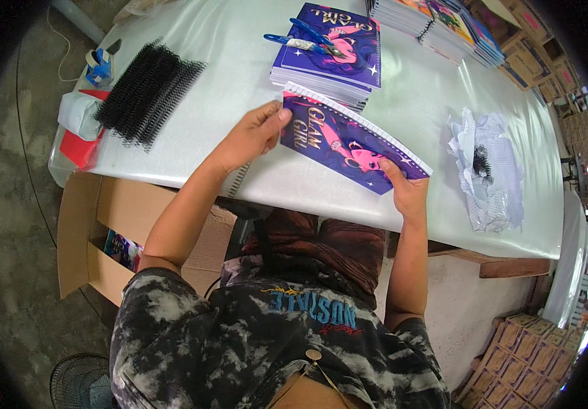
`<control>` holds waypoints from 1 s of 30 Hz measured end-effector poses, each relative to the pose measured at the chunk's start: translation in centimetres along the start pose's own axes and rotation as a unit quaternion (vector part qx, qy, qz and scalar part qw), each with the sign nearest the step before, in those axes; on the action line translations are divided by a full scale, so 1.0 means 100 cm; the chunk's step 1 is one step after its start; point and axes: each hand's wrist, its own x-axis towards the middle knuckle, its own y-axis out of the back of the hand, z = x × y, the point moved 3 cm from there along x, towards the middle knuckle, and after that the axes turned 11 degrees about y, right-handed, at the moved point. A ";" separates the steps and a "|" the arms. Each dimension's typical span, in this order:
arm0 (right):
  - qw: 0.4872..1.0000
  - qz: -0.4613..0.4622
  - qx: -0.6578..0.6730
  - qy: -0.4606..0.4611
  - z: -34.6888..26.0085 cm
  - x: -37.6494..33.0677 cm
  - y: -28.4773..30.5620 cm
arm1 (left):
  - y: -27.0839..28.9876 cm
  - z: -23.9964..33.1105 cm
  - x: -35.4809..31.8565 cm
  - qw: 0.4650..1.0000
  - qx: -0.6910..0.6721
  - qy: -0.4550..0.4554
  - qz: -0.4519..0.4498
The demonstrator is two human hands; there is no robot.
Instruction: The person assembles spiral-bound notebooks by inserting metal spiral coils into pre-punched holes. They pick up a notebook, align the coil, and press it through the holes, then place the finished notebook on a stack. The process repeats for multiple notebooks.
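Observation:
A purple notebook [345, 140] with an illustrated cover and a row of punched holes along its far edge is held tilted above the table between my hands. My left hand [261, 133] pinches its left end, thumb on top. At the right end, my right hand [406, 187] grips the near corner with the thumb on the cover. A dark spiral coil [239, 180] shows below my left wrist; whether that hand also holds it I cannot tell. Just beyond lies a stack of matching notebooks [369, 58], with blue-handled pliers [300, 42] on top.
Many black spiral coils [147, 95] are heaped at left, near a blue tape dispenser [99, 67] and a white bundle [81, 114] on red material. Crumpled paper [488, 194] with black scraps lies right. More books [437, 27] stand far right. An open carton [76, 232] sits below the table's left edge.

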 end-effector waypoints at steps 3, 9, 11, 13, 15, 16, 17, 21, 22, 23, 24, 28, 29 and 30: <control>1.000 0.011 0.002 0.005 0.003 0.000 -0.002 | 0.008 0.002 0.004 0.999 0.018 -0.034 0.035; 1.000 0.013 0.006 0.001 0.001 0.000 -0.002 | 0.003 0.033 -0.004 0.947 0.108 -0.223 0.205; 1.000 0.002 0.010 -0.002 0.001 -0.001 -0.002 | 0.008 0.039 -0.003 0.927 0.126 -0.269 0.229; 1.000 0.009 0.009 0.001 0.003 -0.002 0.001 | 0.009 0.046 -0.004 0.962 0.087 -0.211 0.150; 1.000 0.009 0.015 0.001 0.003 -0.001 0.002 | 0.007 0.048 -0.003 0.981 0.034 -0.161 0.101; 1.000 0.006 0.021 -0.002 0.003 -0.002 0.001 | 0.006 0.045 -0.002 0.986 0.001 -0.140 0.092; 1.000 0.003 0.028 -0.005 0.003 -0.002 -0.001 | 0.005 0.042 -0.001 0.989 -0.031 -0.118 0.082; 1.000 0.012 0.019 0.002 0.000 -0.001 -0.003 | 0.011 0.046 -0.007 0.973 0.031 -0.145 0.178; 1.000 0.016 0.013 0.004 0.000 -0.001 -0.003 | 0.015 0.048 -0.013 0.974 0.028 -0.150 0.167; 1.000 0.019 0.006 0.007 -0.001 -0.001 -0.003 | 0.017 0.048 -0.018 0.975 0.025 -0.156 0.157; 1.000 0.023 0.008 0.008 -0.001 -0.002 -0.003 | 0.016 0.045 -0.019 0.970 0.052 -0.179 0.157; 1.000 0.026 0.002 0.013 -0.001 -0.003 -0.004 | 0.014 0.038 -0.024 0.946 0.175 -0.206 0.181; 1.000 0.026 -0.005 0.014 -0.001 -0.003 -0.004 | 0.013 0.038 -0.024 0.939 0.209 -0.196 0.190; 1.000 0.021 0.000 0.014 -0.002 -0.004 -0.005 | 0.014 0.038 -0.024 0.941 0.209 -0.188 0.187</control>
